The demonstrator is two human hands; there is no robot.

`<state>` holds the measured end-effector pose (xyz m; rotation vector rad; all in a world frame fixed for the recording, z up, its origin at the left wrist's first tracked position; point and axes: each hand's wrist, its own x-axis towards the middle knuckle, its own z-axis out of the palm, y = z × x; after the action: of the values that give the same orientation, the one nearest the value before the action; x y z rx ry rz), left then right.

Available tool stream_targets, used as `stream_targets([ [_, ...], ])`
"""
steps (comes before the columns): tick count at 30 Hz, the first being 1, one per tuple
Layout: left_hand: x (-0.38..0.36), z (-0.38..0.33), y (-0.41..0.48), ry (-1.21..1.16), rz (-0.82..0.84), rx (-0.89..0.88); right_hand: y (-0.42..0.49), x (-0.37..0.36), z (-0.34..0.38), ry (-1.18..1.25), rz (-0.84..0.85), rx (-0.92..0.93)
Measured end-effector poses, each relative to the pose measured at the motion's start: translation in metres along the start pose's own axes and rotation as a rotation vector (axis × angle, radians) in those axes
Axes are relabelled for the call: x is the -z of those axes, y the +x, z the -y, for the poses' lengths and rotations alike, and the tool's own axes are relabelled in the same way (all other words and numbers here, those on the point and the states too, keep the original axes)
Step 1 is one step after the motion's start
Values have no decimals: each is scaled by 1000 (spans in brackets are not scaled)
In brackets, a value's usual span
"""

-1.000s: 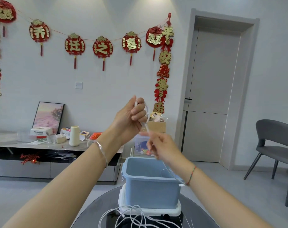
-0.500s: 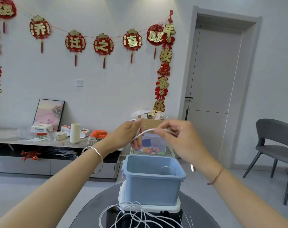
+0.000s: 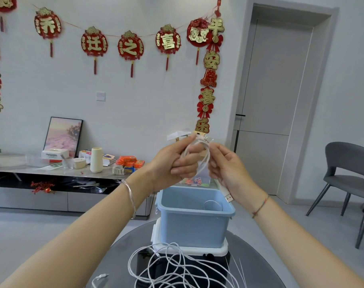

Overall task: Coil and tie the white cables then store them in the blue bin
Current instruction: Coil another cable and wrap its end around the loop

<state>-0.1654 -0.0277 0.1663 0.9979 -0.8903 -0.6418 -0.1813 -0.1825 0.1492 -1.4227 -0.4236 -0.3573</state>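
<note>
I hold a white cable (image 3: pixel 205 157) in loops above the blue bin (image 3: pixel 192 223). My left hand (image 3: pixel 177 163) grips the loops, fingers curled round them. My right hand (image 3: pixel 224 165) pinches the same cable from the right, and its USB plug (image 3: pixel 229 197) hangs below that palm. The bin stands on a white base (image 3: pixel 222 249) on the round dark table (image 3: pixel 258 258). A coiled white cable (image 3: pixel 213 205) lies inside the bin. A tangle of loose white cables (image 3: pixel 172 267) lies on the table in front of the bin.
Thin white ties (image 3: pixel 236 273) lie to the right of the tangle. A low cabinet (image 3: pixel 31 183) with clutter runs along the far wall at the left. A grey chair (image 3: pixel 351 173) stands at the right, near a closed door (image 3: pixel 274 100).
My hands came down from higher up and drew together. The cable, first stretched between them, is now gathered into loops in my left hand, and the plug end now hangs below my right hand.
</note>
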Motion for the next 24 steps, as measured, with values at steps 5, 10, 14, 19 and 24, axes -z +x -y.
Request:
stream_targets([
  [5,2,1,7,-280,-183,-180,-1,-8,-17,-417,12,24],
  [10,12,2,19,-449,-510,-349,-18,-7,-41,-1259,15,286],
  [14,11,11,24,-390,-570,-387,-25,-12,-43,-1537,53,493],
  [19,7,25,24,11,-583,-286,-22,-5,-50,-1303,9,706],
  [24,4,31,19,523,-510,-109,-26,-1,-42,-1172,-75,767],
])
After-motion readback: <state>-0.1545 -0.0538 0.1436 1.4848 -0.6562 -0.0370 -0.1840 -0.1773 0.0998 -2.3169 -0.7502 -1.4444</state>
